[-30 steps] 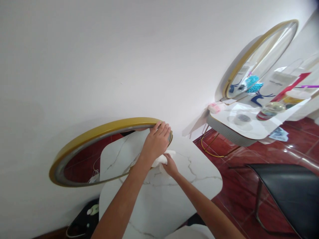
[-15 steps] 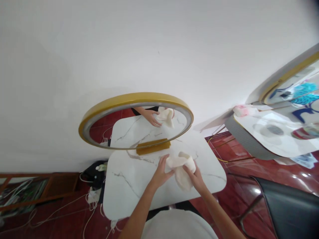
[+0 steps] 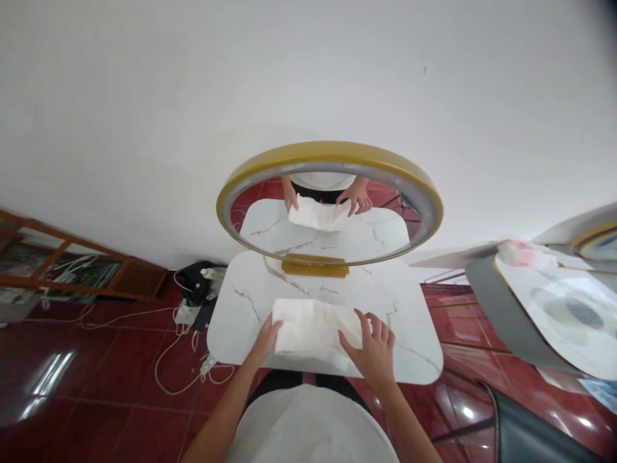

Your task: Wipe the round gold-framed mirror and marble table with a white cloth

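Opened out since half a second ago, the white, soft, folded cloth [image 3: 308, 329] is now a broad strip rather than a bunch, and your two hands stand farther apart. It lies between them, over the near half of the white, grey-veined, round-cornered tabletop [image 3: 231, 341], its long axis running left to right. Your left hand [image 3: 267, 335] pinches the left end, thumb on top; your right hand [image 3: 375, 352] has its fingers spread and bent over the right end, thumb apart from them. Neither hand is clearly nearer, since each is at its own end. Beyond the cloth, at the far side, stands the round, gold-rimmed mirror [image 3: 332, 152] on its gold base [image 3: 313, 267].

Your left fingers are hidden beneath the cloth, and you can't tell how firmly the right ones press or whether the middle touches the tabletop. At far right, the second gold-rimmed mirror [image 3: 595, 235] is cut off.
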Demonstrator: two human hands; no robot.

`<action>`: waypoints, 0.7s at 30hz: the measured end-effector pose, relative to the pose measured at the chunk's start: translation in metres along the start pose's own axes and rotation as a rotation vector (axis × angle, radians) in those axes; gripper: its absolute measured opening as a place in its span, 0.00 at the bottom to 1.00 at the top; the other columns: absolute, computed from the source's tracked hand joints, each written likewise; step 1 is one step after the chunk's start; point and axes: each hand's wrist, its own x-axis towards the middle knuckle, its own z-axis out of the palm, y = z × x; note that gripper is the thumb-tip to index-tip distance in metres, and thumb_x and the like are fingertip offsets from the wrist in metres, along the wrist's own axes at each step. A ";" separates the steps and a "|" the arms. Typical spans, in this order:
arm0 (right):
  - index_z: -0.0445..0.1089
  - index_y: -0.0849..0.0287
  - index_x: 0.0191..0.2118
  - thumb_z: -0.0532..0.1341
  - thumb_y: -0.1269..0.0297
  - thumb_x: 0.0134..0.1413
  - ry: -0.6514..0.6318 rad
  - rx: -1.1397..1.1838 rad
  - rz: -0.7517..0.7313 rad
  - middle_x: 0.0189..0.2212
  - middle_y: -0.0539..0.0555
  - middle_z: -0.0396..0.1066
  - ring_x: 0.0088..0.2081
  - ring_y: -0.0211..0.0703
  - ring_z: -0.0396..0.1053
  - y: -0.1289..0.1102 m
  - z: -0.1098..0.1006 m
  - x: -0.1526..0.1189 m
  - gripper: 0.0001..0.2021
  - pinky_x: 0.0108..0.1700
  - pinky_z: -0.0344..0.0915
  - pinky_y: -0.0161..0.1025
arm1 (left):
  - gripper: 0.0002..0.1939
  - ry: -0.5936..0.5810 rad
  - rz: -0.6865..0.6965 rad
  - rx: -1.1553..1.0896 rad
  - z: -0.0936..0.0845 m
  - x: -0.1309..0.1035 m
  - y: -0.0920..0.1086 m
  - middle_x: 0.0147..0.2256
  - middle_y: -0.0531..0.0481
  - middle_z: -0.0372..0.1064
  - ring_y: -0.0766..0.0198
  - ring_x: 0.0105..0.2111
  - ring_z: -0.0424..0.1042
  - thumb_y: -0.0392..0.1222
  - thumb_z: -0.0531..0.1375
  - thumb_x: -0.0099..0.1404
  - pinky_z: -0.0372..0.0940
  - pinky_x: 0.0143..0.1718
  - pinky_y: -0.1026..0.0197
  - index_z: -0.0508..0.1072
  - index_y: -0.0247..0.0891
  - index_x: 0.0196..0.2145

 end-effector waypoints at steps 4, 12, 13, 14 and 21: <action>0.56 0.50 0.60 0.59 0.53 0.52 -0.126 -0.009 -0.171 0.56 0.59 0.59 0.56 0.61 0.55 -0.002 0.029 -0.009 0.30 0.58 0.46 0.63 | 0.24 0.164 0.062 0.312 -0.029 -0.004 -0.028 0.55 0.37 0.61 0.50 0.58 0.56 0.39 0.52 0.59 0.52 0.58 0.46 0.60 0.32 0.54; 0.53 0.45 0.62 0.59 0.54 0.51 -0.408 0.045 -0.357 0.62 0.53 0.53 0.61 0.58 0.51 -0.015 0.106 -0.022 0.32 0.59 0.49 0.60 | 0.32 -0.104 0.407 0.935 0.009 0.001 -0.042 0.65 0.48 0.43 0.52 0.64 0.42 0.45 0.53 0.64 0.45 0.62 0.45 0.48 0.48 0.64; 0.53 0.46 0.62 0.60 0.53 0.50 -0.418 0.024 -0.337 0.62 0.54 0.52 0.62 0.59 0.50 -0.014 0.113 -0.023 0.32 0.59 0.49 0.62 | 0.34 -0.127 0.387 0.946 0.014 0.002 -0.043 0.66 0.48 0.39 0.50 0.65 0.39 0.46 0.54 0.63 0.43 0.61 0.43 0.46 0.50 0.64; 0.53 0.46 0.62 0.60 0.53 0.49 -0.422 0.003 -0.320 0.63 0.55 0.51 0.62 0.60 0.49 -0.012 0.119 -0.024 0.33 0.58 0.49 0.63 | 0.35 -0.139 0.367 0.953 0.018 0.003 -0.045 0.66 0.49 0.36 0.49 0.65 0.36 0.47 0.55 0.63 0.42 0.61 0.41 0.45 0.51 0.64; 0.47 0.46 0.64 0.59 0.53 0.50 -0.411 -0.057 -0.358 0.65 0.55 0.45 0.64 0.60 0.42 -0.003 0.130 -0.028 0.36 0.60 0.43 0.64 | 0.38 -0.184 0.394 0.904 0.015 0.012 -0.052 0.67 0.50 0.31 0.50 0.65 0.34 0.51 0.56 0.63 0.40 0.62 0.42 0.41 0.53 0.65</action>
